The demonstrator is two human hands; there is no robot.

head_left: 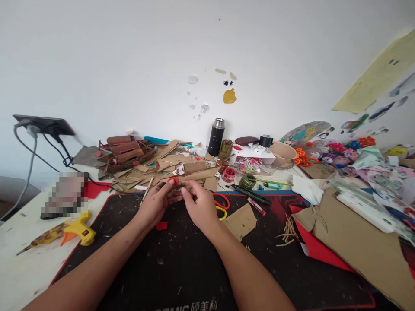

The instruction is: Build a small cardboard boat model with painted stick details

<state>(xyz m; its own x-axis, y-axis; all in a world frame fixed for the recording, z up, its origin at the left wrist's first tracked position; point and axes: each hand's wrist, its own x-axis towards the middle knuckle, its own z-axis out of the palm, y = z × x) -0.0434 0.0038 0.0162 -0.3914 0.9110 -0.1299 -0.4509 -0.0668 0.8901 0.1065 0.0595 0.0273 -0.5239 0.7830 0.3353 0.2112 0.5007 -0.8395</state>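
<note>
My left hand [156, 199] is closed, with a small red piece [174, 180], perhaps paper, pinched at its thumb and forefinger. Facing it, my right hand [200, 203] has its thumb and fingers drawn together close to the left fingertips. What the right fingers hold, if anything, is too small to make out. Both hands are above the far part of a black desk mat [168, 263]. A thin stick [147, 190] shows beside the left hand. Scissors with red and yellow handles [221, 211] lie by the right hand, partly hidden. A red scrap [161, 225] lies below the hands.
Left is a yellow glue gun [74, 229]. Behind the hands are cardboard strips [168, 162], a brown model [128, 153], a black flask [216, 137] and jars [248, 182]. A utility knife [251, 194] and cardboard sheet [359, 237] lie right.
</note>
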